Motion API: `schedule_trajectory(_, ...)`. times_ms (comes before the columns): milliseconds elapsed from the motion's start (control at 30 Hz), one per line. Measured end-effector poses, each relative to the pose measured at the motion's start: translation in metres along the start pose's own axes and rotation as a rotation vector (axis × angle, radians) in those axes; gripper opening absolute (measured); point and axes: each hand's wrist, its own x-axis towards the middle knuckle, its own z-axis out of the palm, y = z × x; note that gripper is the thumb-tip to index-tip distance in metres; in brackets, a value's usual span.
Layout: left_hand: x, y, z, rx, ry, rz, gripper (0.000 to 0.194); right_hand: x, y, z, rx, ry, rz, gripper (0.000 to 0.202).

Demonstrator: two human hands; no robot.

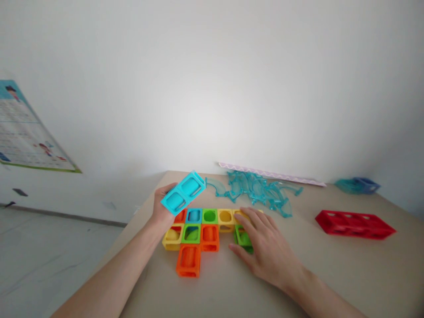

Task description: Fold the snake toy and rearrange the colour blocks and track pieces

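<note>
My left hand (pixel 161 204) is closed around one end of a light-blue two-cell toy block (pixel 183 192), holding it tilted above the left part of a block assembly. That assembly lies on the table, made of joined hollow cubes: yellow (pixel 225 216), orange (pixel 210 234), lime green (pixel 191 234) and blue (pixel 194 215). An orange cube (pixel 188 260) juts toward me at its front left. At the right end, my right hand (pixel 270 251) curls over a green cube (pixel 243 237), fingers on the yellow cube behind it and thumb at its left side. The hand partly hides both cubes.
Behind the assembly lies a pile of clear teal curved pieces (pixel 256 187), with a pale patterned strip (pixel 271 173) along the wall. To the right are a long red block (pixel 356 225) and a blue block (pixel 366 185). A poster (pixel 29 132) hangs on the left wall.
</note>
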Motion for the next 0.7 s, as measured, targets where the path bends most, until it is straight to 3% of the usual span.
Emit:
schedule_trajectory(200, -0.001, -0.005, 0.002, 0.013, -0.060, -0.073, 0.023, 0.007, -0.005, -0.017, 0.045, -0.013, 0.010, 0.051)
schedule_trajectory(333, 0.000, -0.008, 0.004, 0.033, -0.125, -0.111, 0.021, 0.044, -0.020, -0.021, 0.104, -0.070, 0.037, 0.049)
schedule_trajectory(533, 0.001, -0.008, 0.003, 0.029, -0.146, -0.064, 0.022, 0.105, -0.048, 0.009, 0.309, -0.366, 0.029, 0.042)
schedule_trajectory(700, 0.004, -0.011, 0.001, 0.006, -0.139, -0.077, 0.023, 0.109, -0.053, 0.026, 0.318, -0.363, 0.085, 0.034)
